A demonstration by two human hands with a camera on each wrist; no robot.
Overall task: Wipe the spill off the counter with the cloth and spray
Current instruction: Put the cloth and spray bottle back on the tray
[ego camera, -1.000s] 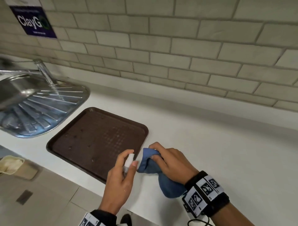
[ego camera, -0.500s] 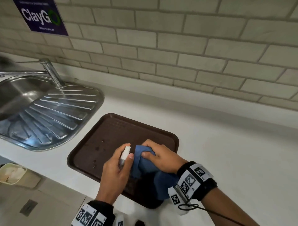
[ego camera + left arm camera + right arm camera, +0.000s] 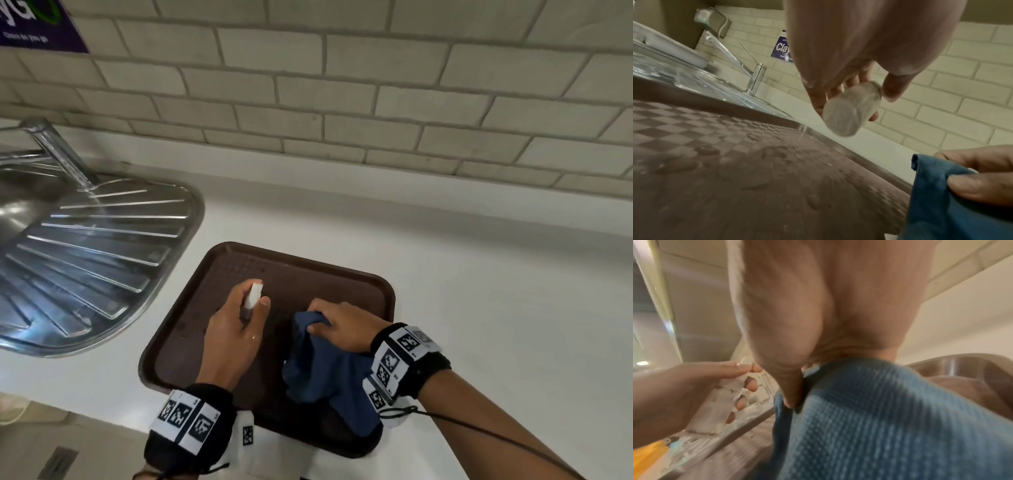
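Note:
My left hand (image 3: 239, 318) grips a small clear spray bottle (image 3: 251, 298) with a white top, held above the brown tray (image 3: 342, 274). The bottle's round base (image 3: 851, 112) shows in the left wrist view, above water drops (image 3: 705, 150) on the tray's checkered surface. My right hand (image 3: 339, 325) grips a bunched blue cloth (image 3: 325, 370) over the tray's right half, beside the bottle. In the right wrist view the cloth (image 3: 890, 418) hangs below my palm, with the bottle (image 3: 723, 400) to its left.
The tray lies on a white counter (image 3: 496, 291) near its front edge. A steel sink drainboard (image 3: 85, 257) with a tap (image 3: 58, 150) sits to the left. A tiled wall (image 3: 342, 96) runs behind, with a purple sign (image 3: 34, 24).
Both hands have come over the tray. The left hand with the bottle has drawn away from the cloth toward the tray's middle. The view has shifted left and down.

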